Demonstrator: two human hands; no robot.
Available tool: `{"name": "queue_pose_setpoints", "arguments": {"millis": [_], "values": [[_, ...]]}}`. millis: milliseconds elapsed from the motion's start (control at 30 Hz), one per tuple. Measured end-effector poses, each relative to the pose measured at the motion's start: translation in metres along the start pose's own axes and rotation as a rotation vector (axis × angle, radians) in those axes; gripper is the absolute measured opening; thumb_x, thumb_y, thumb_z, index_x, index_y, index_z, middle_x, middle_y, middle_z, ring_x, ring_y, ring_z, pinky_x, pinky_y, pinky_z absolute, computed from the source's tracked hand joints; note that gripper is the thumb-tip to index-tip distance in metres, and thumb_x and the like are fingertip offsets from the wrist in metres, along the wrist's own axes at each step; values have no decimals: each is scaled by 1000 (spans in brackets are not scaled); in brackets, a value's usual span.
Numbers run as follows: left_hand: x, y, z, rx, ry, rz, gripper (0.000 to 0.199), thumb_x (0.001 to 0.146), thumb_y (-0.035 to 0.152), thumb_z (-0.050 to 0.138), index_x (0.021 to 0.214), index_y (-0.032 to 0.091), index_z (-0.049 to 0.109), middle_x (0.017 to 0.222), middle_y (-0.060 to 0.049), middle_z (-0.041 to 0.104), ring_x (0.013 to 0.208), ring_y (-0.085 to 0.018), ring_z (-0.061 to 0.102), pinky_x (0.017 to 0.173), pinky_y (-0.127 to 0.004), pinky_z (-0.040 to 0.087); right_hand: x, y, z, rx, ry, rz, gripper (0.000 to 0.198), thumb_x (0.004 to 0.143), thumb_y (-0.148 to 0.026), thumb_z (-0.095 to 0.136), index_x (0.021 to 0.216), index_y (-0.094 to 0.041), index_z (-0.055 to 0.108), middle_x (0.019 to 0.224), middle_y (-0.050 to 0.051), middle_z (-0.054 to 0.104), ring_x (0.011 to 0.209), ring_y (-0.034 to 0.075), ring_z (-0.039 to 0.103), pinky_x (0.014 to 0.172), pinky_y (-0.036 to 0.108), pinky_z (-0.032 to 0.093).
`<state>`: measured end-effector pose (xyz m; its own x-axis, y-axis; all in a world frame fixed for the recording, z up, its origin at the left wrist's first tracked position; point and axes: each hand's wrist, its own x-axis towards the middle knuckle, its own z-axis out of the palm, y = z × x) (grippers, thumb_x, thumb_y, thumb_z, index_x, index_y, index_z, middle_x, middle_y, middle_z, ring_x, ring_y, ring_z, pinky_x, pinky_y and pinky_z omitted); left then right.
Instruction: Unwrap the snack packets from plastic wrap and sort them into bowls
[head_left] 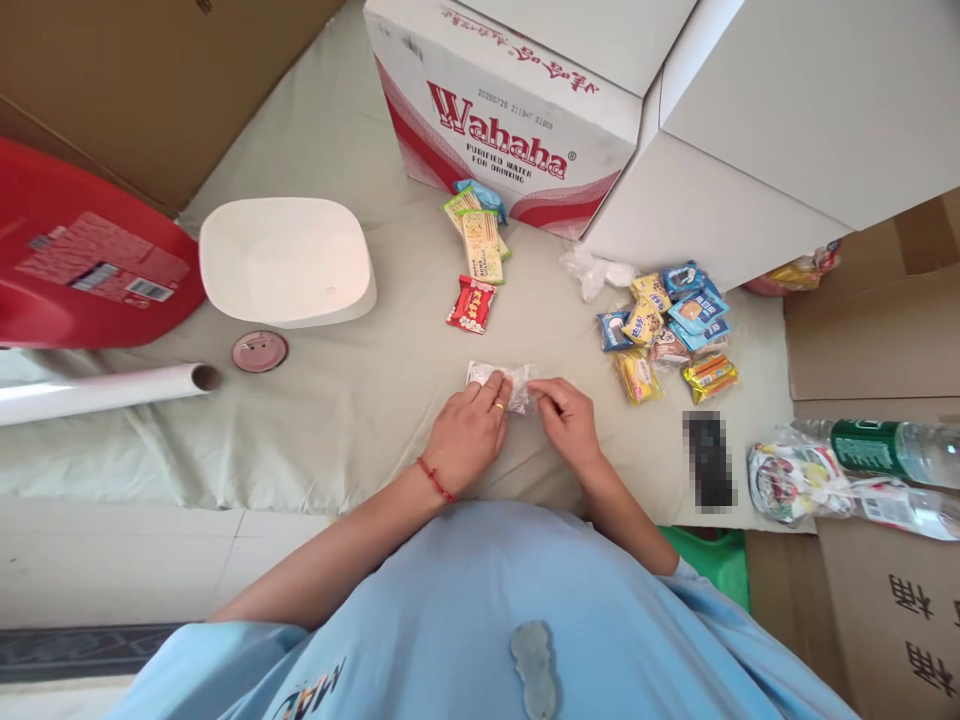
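Note:
A small whitish, see-through snack packet (523, 397) with fine print lies flat on the cloth in front of me. My left hand (474, 425) rests on it with its fingers stretched out, covering its middle; a ring and a red string bracelet show on this hand and wrist. At the packet's right end my right hand (564, 415) is closed, thumb and fingers pinching the edge of the wrapper. Just beyond the hands lies a red packet (472, 305). Behind that are yellow-green packets (482, 245) and a blue one (491, 200).
A white tub (288, 262) stands left, beside a red jug (82, 250), a round pink badge (259, 351) and a white tube (105, 393). Right are several wrapped snacks (649, 320), crumpled clear plastic (596, 272), a blurred dark object (709, 462) and bottles (877, 447). A Wahaha carton (510, 125) stands behind.

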<state>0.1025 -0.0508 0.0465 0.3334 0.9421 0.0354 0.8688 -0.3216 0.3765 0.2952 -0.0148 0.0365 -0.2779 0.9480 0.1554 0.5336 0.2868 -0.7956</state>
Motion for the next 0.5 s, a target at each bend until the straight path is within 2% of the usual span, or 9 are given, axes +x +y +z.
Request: {"name": "queue_pose_setpoints", "arguments": {"millis": [67,133,200,267,367,433,500], "values": [[3,0,-1,86,-43,2,47,103,19,41,148,12,55,153,-18,57,121,-30,62,92,-43,56,2,5,-8,-111,166,74,30,104,-29,47,117,-21,73,106,9,71,96,21,68,88,36,57],[4,1,-1,138,-70,8,47,105,20,40,149,12,54,155,-17,56,119,-29,62,87,-40,55,6,11,-13,-270,231,115,38,104,-40,49,128,-17,68,116,15,66,108,26,64,96,42,54],[4,2,-1,180,-95,14,48,105,18,38,151,10,52,156,-16,55,117,-28,62,83,-39,54,9,15,-12,-408,167,137,50,105,-49,48,137,-14,63,122,19,64,117,30,59,104,49,49],[3,3,0,208,-111,19,50,105,16,37,153,9,50,157,-17,54,115,-28,61,81,-39,53,11,17,-7,-490,46,166,53,106,-52,44,136,-13,64,119,20,65,115,32,57,105,51,46],[3,3,2,211,-114,25,51,104,15,37,154,11,49,158,-17,53,116,-28,60,81,-39,51,12,14,0,-496,-103,179,41,104,-50,50,115,-17,72,106,15,67,104,30,57,100,47,47],[2,2,2,198,-104,24,52,104,15,37,154,13,50,158,-16,53,116,-28,60,82,-40,50,13,11,-1,-434,-121,165,30,99,-44,57,100,-19,73,102,13,65,102,29,58,99,44,48],[0,1,2,187,-68,27,51,104,15,36,152,14,53,156,-16,55,116,-28,60,84,-42,49,15,7,-7,-337,-96,165,22,96,-39,60,94,-19,71,107,12,64,102,26,59,96,40,49]]}}
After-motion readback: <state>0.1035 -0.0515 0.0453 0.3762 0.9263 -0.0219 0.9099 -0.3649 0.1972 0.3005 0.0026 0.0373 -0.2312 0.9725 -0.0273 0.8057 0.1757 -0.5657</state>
